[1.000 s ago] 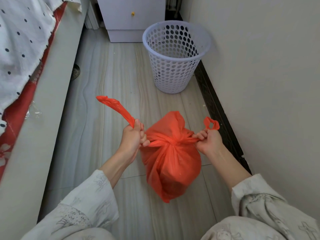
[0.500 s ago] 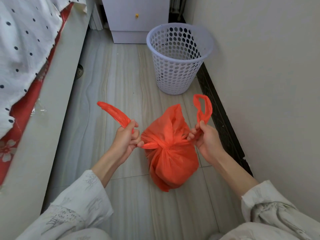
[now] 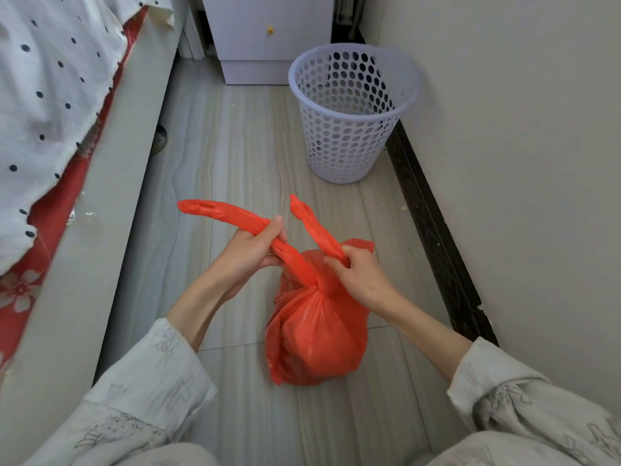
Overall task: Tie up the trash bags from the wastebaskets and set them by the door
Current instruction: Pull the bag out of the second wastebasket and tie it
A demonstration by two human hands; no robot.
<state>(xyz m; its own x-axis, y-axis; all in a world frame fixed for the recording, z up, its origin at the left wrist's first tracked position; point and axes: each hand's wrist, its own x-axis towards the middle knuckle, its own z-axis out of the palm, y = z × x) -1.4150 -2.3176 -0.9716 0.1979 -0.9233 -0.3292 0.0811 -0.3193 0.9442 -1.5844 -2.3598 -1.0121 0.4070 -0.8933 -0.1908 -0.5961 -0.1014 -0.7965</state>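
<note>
An orange trash bag (image 3: 316, 334), full and knotted once at its neck, rests on the pale tiled floor in front of me. Its two handle strips rise from the knot. My left hand (image 3: 247, 253) grips the left strip, which sticks out up and to the left. My right hand (image 3: 358, 272) pinches the right strip just above the knot, and that strip points up toward the left one. A white perforated wastebasket (image 3: 349, 129) stands beyond the bag by the right wall, with no bag in it.
A bed (image 3: 111, 169) with a dotted white cover and red sheet runs along the left. A white cabinet (image 3: 268, 35) stands at the far end. The wall and dark baseboard (image 3: 433, 237) close the right side, leaving a narrow floor strip.
Both hands have come in from pulling the strips sideways and now hold them up above the knot, close together. The bag has sunk lower and sits more upright on the floor.
</note>
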